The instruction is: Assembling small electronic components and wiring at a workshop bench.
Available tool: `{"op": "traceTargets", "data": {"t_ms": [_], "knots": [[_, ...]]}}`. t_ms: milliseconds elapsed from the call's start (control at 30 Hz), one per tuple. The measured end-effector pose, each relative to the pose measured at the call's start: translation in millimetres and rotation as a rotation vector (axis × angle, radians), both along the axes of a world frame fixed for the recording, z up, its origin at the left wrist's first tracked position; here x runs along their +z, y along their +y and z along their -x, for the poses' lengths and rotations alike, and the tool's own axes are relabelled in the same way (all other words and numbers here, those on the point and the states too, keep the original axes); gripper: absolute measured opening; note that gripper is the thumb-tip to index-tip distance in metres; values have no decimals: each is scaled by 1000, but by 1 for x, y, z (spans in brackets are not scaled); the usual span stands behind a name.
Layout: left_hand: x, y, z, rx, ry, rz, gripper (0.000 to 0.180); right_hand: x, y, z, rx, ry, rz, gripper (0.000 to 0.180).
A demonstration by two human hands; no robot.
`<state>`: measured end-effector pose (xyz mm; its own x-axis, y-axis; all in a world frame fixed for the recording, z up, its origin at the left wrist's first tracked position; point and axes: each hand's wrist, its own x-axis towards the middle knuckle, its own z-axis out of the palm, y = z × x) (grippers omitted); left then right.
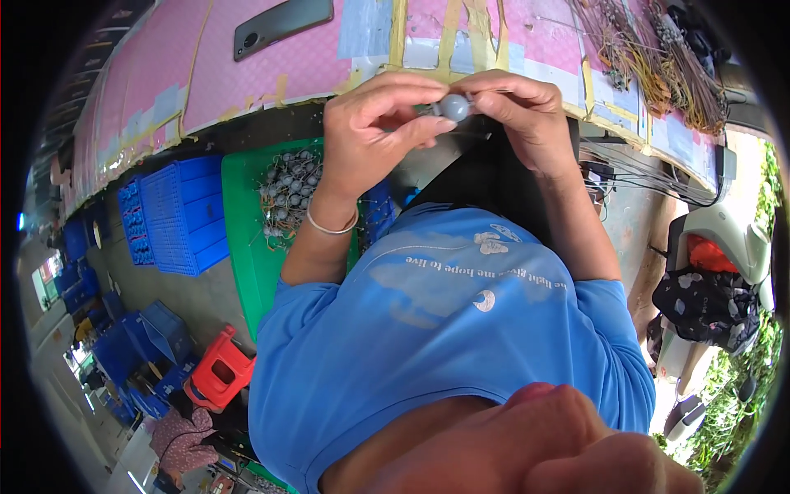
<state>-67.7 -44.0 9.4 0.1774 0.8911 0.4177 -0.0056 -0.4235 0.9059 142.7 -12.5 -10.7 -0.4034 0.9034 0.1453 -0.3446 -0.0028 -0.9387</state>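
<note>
One round, glossy grey ball (454, 108) is held in front of the chest, near the taped edge of a worktable (148, 95) with pink covering. The left hand (383, 123), which has a silver bangle (332, 232) on its wrist, pinches the ball from the left between thumb and forefinger. The right hand (527, 115) is also closed on it, with the thumb at the ball's right side and the forefinger near its top; perhaps it pinches also some thin part there, but this is too small to tell. On the table lie a dark smartphone (284, 29), toward the left, and a loose bundle of thin wires (650, 66), toward the right. Below the table edge, at the left forearm, a green tray (240, 222) contains many grey balls with wires (292, 185). Blue plastic crates (181, 214) stand just beside this tray.
</note>
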Motion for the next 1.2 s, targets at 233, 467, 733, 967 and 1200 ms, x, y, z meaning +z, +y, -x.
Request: {"op": "traceTargets", "data": {"t_ms": [233, 467, 733, 967, 1200], "knots": [[-16, -43, 126, 283, 356, 650, 29, -4, 42, -65, -563, -1012, -532, 35], [-23, -62, 156, 499, 506, 811, 42, -14, 104, -171, -967, -1579, -829, 16], [32, 120, 58, -97, 628, 376, 34, -6, 102, -135, -834, -1460, -790, 11], [4, 317, -51, 206, 700, -169, 23, -3, 88, -139, -864, -1242, -812, 23], [1, 375, -102, 187, 1078, -420, 20, -12, 80, -151, -968, -1123, -737, 22]]}}
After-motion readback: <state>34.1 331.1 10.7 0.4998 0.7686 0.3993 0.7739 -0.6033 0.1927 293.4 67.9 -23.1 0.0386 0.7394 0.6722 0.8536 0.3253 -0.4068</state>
